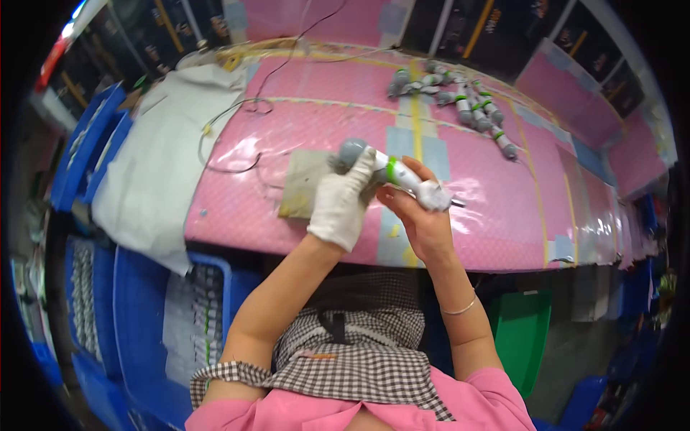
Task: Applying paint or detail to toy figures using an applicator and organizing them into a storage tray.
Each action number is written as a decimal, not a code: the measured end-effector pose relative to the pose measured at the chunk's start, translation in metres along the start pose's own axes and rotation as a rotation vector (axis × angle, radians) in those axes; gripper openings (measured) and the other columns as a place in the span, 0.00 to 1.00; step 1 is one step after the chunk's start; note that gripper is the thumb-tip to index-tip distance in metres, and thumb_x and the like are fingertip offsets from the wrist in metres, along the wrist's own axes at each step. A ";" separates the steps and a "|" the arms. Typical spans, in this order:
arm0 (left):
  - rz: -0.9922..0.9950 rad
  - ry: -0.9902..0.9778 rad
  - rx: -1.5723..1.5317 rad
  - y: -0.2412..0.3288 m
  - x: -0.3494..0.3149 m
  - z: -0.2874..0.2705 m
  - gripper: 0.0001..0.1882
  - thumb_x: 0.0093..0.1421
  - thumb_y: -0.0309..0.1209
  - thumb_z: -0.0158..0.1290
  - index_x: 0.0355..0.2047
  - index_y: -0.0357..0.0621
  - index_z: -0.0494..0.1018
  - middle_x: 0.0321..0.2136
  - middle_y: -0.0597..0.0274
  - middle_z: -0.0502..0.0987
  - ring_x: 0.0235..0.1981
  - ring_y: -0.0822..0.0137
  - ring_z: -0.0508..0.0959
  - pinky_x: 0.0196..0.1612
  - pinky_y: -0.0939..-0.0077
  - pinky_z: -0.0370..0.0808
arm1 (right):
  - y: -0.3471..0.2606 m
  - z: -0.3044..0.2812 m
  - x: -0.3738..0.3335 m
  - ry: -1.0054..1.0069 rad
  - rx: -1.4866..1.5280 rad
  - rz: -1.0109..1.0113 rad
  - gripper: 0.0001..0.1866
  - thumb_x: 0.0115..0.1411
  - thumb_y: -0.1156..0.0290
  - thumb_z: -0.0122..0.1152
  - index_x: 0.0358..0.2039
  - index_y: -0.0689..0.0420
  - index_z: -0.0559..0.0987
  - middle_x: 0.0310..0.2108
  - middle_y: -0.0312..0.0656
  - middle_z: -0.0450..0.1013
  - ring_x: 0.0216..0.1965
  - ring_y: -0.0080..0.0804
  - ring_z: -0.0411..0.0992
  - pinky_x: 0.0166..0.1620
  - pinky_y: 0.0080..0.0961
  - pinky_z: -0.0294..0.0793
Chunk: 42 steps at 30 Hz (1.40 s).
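Observation:
My left hand (339,208), in a white glove, grips a hand-held device (381,167) near its round grey head. The device has a white tubular body and a bright green ring. It lies tilted above the table, grey head to the left. My right hand (422,219), bare, closes its fingers around the white end, where a white bundle (433,195) with dark prongs or tips sticks out; I cannot make out exactly what it is. Under the left hand sits a greyish-beige block (305,183) on the table. Several similar devices (463,100) lie in a pile farther back.
The pink, plastic-covered table (316,129) carries a thin dark cable (259,108) and blue and yellow tape. White sheeting (162,158) hangs over its left side. Blue bins (136,316), some holding many parts, stand at the left; a green tray (523,330) is low at the right.

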<state>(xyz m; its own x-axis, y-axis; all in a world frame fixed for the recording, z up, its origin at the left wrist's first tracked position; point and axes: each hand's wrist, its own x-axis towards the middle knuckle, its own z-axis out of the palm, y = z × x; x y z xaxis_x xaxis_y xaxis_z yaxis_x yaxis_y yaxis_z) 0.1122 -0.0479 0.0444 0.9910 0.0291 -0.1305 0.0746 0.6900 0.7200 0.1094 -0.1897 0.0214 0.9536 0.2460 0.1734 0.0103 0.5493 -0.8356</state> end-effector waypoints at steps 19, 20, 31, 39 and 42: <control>-0.140 -0.035 -0.287 0.032 -0.043 -0.083 0.31 0.63 0.53 0.36 0.56 0.43 0.59 0.47 0.54 0.70 0.44 0.57 0.72 0.45 0.63 0.72 | 0.026 0.032 -0.009 -0.517 -0.644 -0.233 0.05 0.52 0.79 0.60 0.31 0.61 0.80 0.29 0.39 0.73 0.20 0.21 0.71 0.25 0.15 0.71; -0.184 -0.097 -0.332 0.032 -0.046 -0.085 0.33 0.62 0.56 0.34 0.56 0.42 0.59 0.42 0.55 0.72 0.35 0.62 0.73 0.36 0.70 0.72 | 0.016 0.030 -0.002 -0.425 -0.644 0.077 0.06 0.55 0.76 0.58 0.33 0.62 0.80 0.29 0.39 0.74 0.20 0.21 0.70 0.25 0.15 0.71; -0.568 -0.091 -0.276 0.015 -0.086 -0.085 0.37 0.61 0.61 0.26 0.51 0.41 0.64 0.33 0.59 0.75 0.26 0.67 0.74 0.27 0.74 0.73 | 0.038 0.019 0.042 0.056 0.034 0.395 0.17 0.61 0.68 0.51 0.48 0.65 0.71 0.35 0.43 0.76 0.26 0.19 0.74 0.32 0.16 0.78; -0.541 -0.119 -0.125 0.009 -0.096 -0.081 0.26 0.64 0.51 0.39 0.49 0.39 0.63 0.31 0.59 0.73 0.24 0.70 0.73 0.25 0.77 0.71 | 0.031 0.011 0.033 0.067 -0.057 0.462 0.11 0.56 0.68 0.58 0.35 0.62 0.78 0.24 0.34 0.73 0.18 0.16 0.66 0.21 0.11 0.65; -0.406 -0.081 0.466 0.011 -0.097 -0.076 0.14 0.58 0.34 0.52 0.39 0.38 0.63 0.27 0.63 0.69 0.20 0.76 0.71 0.21 0.83 0.68 | 0.042 0.009 0.032 0.017 -0.515 0.390 0.08 0.54 0.69 0.59 0.30 0.60 0.79 0.19 0.30 0.68 0.16 0.14 0.59 0.18 0.12 0.56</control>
<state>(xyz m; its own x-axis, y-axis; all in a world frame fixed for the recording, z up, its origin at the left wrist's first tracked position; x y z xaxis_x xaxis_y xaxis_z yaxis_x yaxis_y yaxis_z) 0.0088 0.0120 0.0132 0.8775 -0.2367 -0.4172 0.4695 0.2463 0.8479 0.1372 -0.1512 -0.0034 0.9211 0.3352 -0.1980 -0.1989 -0.0322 -0.9795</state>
